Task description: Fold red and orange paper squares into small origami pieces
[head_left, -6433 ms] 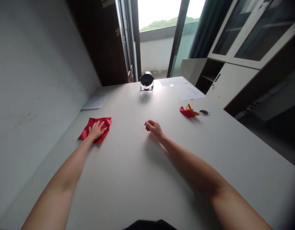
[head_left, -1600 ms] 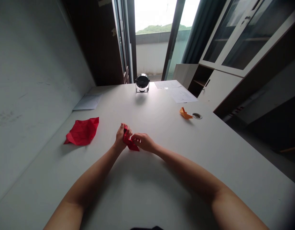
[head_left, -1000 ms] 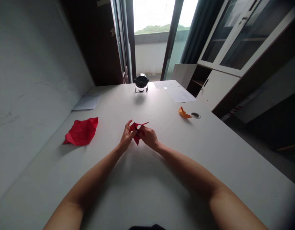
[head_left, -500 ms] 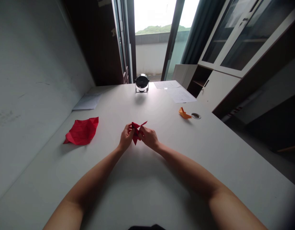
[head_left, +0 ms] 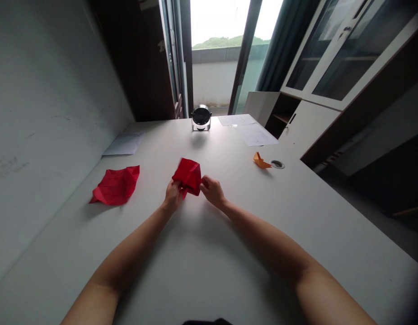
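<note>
A red folded paper [head_left: 189, 175], partly opened out into a boxy, creased shape, is held between my two hands above the middle of the table. My left hand [head_left: 172, 194] pinches its lower left side, the thumb lying over the paper. At the paper's right edge, my right hand [head_left: 213, 189] has its fingers curled and pinched on the border. Small folded points of red paper stick out at the bottom, near my left fingers. The underside of the paper is hidden.
Another creased red sheet [head_left: 116, 185] lies to the left. On the right an orange origami piece [head_left: 261, 160] rests beside a round cable hole [head_left: 277, 164]. A small round black device on a stand [head_left: 201, 117] and printed papers [head_left: 256, 134] are at the back.
The red paper has gone from a compact shape with pointed tips to a wider, opened form. My hands have moved slightly apart, the left one going left.
</note>
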`<state>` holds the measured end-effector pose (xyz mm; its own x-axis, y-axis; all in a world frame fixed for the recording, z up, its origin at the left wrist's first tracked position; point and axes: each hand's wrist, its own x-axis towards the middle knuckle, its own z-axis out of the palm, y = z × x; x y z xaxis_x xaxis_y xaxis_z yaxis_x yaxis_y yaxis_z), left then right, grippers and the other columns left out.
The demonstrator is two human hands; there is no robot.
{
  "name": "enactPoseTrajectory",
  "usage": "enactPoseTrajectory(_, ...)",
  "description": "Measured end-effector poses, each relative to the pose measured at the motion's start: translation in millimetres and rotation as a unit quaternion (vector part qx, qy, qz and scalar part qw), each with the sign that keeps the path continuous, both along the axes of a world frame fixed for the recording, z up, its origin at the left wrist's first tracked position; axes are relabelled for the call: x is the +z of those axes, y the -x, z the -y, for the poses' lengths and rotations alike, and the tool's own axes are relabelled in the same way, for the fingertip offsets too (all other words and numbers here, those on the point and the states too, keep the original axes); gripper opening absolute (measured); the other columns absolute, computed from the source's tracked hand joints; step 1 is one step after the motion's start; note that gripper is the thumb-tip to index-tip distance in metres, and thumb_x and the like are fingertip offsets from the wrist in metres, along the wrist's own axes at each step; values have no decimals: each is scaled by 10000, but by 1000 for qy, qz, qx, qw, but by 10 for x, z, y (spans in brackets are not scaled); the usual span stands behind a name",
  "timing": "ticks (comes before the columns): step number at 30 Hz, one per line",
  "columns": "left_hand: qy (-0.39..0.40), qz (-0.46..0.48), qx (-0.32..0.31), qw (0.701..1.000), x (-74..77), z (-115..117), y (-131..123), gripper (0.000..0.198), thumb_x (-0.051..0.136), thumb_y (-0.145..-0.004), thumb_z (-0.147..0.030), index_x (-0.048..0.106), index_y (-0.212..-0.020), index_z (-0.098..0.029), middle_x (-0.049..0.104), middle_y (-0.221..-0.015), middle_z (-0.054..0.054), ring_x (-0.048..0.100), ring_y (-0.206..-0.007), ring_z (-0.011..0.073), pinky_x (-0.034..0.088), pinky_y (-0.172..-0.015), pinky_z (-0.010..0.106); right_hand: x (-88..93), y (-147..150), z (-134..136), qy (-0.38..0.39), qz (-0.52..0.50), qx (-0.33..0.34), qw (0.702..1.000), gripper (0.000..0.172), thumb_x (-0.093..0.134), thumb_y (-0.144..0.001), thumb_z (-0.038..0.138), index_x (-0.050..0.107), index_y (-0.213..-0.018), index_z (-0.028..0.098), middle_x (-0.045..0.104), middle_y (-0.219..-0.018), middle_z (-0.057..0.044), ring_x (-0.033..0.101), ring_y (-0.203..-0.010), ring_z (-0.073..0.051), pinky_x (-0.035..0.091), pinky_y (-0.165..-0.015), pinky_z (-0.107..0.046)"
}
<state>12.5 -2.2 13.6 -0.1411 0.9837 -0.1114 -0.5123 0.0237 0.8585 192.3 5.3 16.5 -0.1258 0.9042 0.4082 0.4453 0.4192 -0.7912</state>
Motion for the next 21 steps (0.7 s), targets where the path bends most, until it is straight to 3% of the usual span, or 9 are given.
enactPoseTrajectory(6, -23, 48, -6, 999, -76, -76, 65, 229, 752, -780, -255, 606, -938, -177, 656, -794, 18, 601, -673, 123, 483, -638, 244, -2, -21, -27, 39, -45, 0, 998, 93, 502, -776, 269, 516, -708, 207, 494, -589, 46, 389, -553, -109, 309, -536, -228)
enactPoseTrajectory(13, -41, 107, 4, 993, -12, -44, 98, 229, 743, -828, -251, 609, -999, -181, 698, -949, 56, 667, -824, 155, 545, -793, 286, -24, -66, -94, 63, -94, -14, 993, 151, 499, -812, 326, 520, -718, 210, 524, -604, 35, 444, -569, -123, 330, -522, -229)
enactPoseTrajectory(18, -30, 96, -33, 994, -11, -57, 152, 295, 759, -831, -310, 603, -1036, -166, 699, -939, 78, 669, -787, 165, 557, -748, 301, -78, -101, -157, 76, -120, -17, 990, 210, 496, -873, 399, 541, -782, 214, 589, -686, 18, 514, -609, -135, 385, -534, -230)
enactPoseTrajectory(21, -17, 84, -23, 996, -36, -84, 153, 261, 738, -840, -320, 602, -999, -164, 694, -901, 64, 658, -756, 149, 548, -723, 285, -109, -104, -171, 85, -144, -9, 986, 178, 497, -883, 399, 534, -874, 225, 619, -725, 17, 555, -620, -143, 421, -533, -233)
